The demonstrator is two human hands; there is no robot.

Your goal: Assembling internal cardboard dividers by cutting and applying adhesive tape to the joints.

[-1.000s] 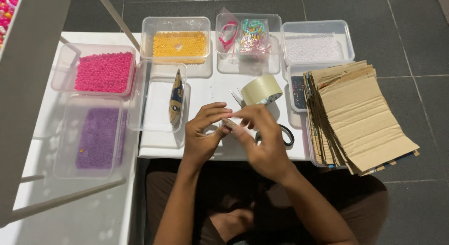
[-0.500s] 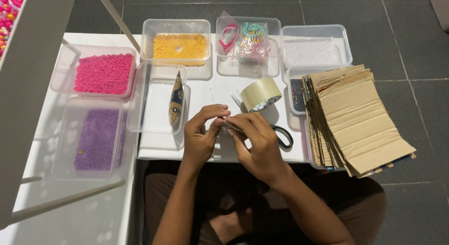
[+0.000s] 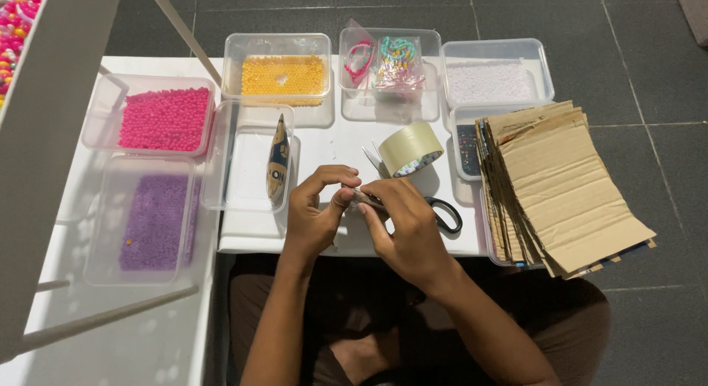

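2 bare hands meet over the near edge of a white table (image 3: pixel 346 146), seen from above by the person seated at it. The left hand (image 3: pixel 313 216) is curled, its thumb and forefinger closed in a pinch toward the middle. The right hand (image 3: pixel 405 227) is curled the same way, fingertips touching the left thumb. Between them sits a small greyish piece (image 3: pixel 363 200); both hands pinch it, though what it is cannot be told. Compared with 1 second ago, the fingers have drawn closer together and the hands have slid slightly right, so the black scissors (image 3: pixel 446 213), then half covered, now show just right of the right hand. Judging by that, the fine pinching work on the piece goes on and nothing has been set down. Just beyond the hands lies a roll of clear tape (image 3: pixel 410 148). Left of it, an empty clear tray (image 3: pixel 247 161) holds a folded paper cone (image 3: pixel 277 161). Farther left are a tray of pink beads (image 3: pixel 164 119) and, nearer, a tray of purple beads (image 3: pixel 153 220). Along the far edge sit 3 more trays: yellow beads (image 3: pixel 284 75), mixed bracelets (image 3: pixel 391 61), white beads (image 3: pixel 490 80). At the right, a stack of cardboard sheets (image 3: pixel 560 190) overhangs the table. The floor is dark tile (image 3: pixel 656 76).
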